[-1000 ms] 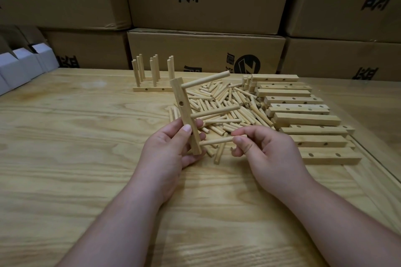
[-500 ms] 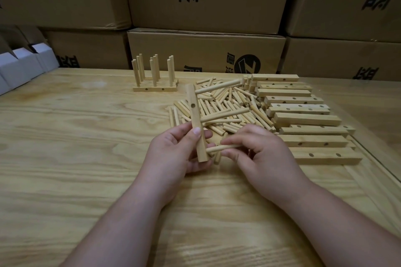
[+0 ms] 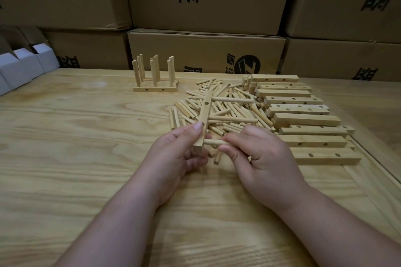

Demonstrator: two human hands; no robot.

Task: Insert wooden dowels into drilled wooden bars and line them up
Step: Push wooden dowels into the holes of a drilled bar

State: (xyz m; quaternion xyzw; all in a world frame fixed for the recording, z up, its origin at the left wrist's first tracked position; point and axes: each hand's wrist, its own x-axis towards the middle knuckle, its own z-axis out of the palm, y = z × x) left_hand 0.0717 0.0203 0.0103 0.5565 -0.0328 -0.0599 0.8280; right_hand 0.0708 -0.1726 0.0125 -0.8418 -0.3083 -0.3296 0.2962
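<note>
My left hand (image 3: 180, 154) grips the near end of a drilled wooden bar (image 3: 205, 115), held roughly upright above the table. Two dowels stick out of the bar to the right. My right hand (image 3: 260, 158) pinches a third dowel (image 3: 213, 142) whose left end meets the bar's lowest hole. Behind lies a heap of loose dowels (image 3: 225, 104). Several drilled bars (image 3: 303, 119) lie stacked in a row at the right. Finished bars with upright dowels (image 3: 155, 76) stand at the back.
Stacked cardboard boxes (image 3: 206, 50) wall off the far side of the wooden table (image 3: 76, 147). White folded cartons (image 3: 21, 67) sit at the far left. A raised wooden strip (image 3: 368, 180) runs along the table's right side.
The bar has tilted from leaning left to nearly upright and dropped lower. My right hand slid left along the third dowel, bringing its end up to the bar's lowest hole.
</note>
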